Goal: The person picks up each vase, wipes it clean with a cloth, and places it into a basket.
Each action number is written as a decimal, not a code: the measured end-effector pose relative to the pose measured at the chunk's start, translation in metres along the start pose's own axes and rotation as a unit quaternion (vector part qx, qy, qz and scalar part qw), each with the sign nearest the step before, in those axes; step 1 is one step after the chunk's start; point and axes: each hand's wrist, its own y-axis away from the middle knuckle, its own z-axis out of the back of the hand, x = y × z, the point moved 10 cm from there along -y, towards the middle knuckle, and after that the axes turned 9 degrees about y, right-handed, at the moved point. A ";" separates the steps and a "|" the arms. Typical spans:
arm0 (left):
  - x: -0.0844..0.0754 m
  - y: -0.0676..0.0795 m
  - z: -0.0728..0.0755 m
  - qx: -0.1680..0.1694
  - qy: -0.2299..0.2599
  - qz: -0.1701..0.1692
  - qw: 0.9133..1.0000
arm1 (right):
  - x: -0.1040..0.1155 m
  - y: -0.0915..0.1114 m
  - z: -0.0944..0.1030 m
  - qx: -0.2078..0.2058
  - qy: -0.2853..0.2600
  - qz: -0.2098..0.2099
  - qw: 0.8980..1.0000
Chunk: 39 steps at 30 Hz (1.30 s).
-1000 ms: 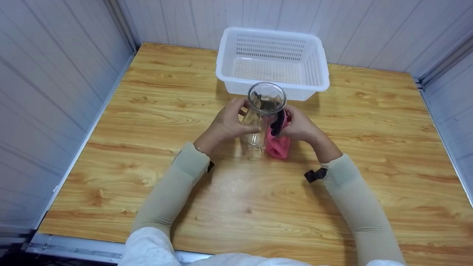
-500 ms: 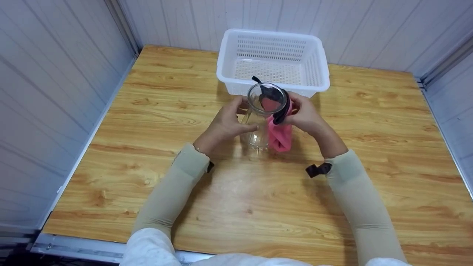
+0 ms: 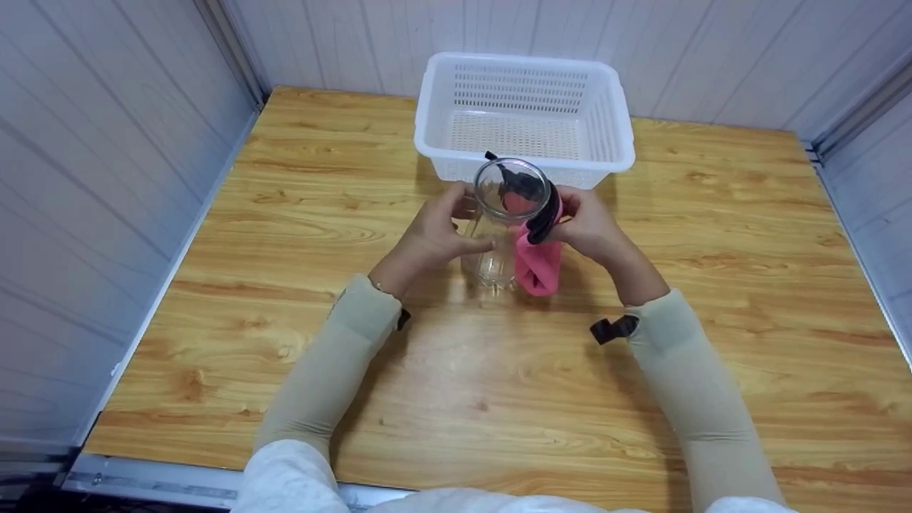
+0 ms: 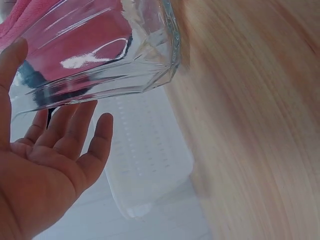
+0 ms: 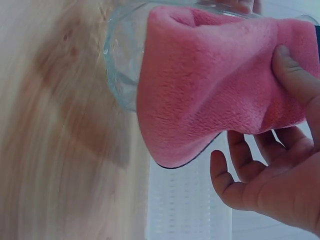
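Observation:
A clear glass vase [image 3: 501, 267] with a wide round mouth and faceted base stands tilted between both hands. My left hand [image 3: 433, 234] grips its left side, thumb [image 4: 11, 62] on the near face and fingers behind. A pink plush cloth [image 3: 539, 269] with a dark border lies along the vase's right side. My right hand [image 3: 597, 229] pinches the cloth [image 5: 200, 95] near the rim, thumb on the pink pile. The dark border curves over the right of the rim, and a black tip [image 3: 491, 155] shows beyond the far rim. Pink and black show through the glass.
A white perforated plastic basket [image 3: 602, 132] stands behind the vase at the back of the wooden table [image 3: 456, 406]. Light panelled walls [image 3: 107, 178] enclose the left, back and right sides. A black wrist strap [image 3: 614, 329] juts from the right sleeve.
My right hand has moved slightly away from me with the cloth, whose black tip now shows past the far rim. The left hand and vase have barely moved.

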 end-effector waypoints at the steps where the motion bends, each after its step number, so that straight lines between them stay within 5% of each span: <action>1: 0.000 0.000 0.000 0.000 0.000 0.002 1.000 | 0.002 0.001 -0.001 0.005 0.012 0.002 1.000; 10: 0.000 -0.001 0.000 0.004 0.000 -0.009 1.000 | -0.005 0.005 -0.017 0.063 0.110 0.003 0.992; 16: 0.005 -0.002 0.002 0.005 0.006 -0.003 1.000 | -0.003 0.009 -0.021 0.065 0.151 0.011 0.986; 31: 0.010 -0.005 0.004 0.019 0.012 0.031 0.999 | 0.025 0.006 0.004 0.006 0.054 0.038 0.998; 39: 0.007 -0.005 0.003 0.037 -0.009 0.027 0.999 | -0.002 -0.011 0.001 0.020 0.045 0.030 0.998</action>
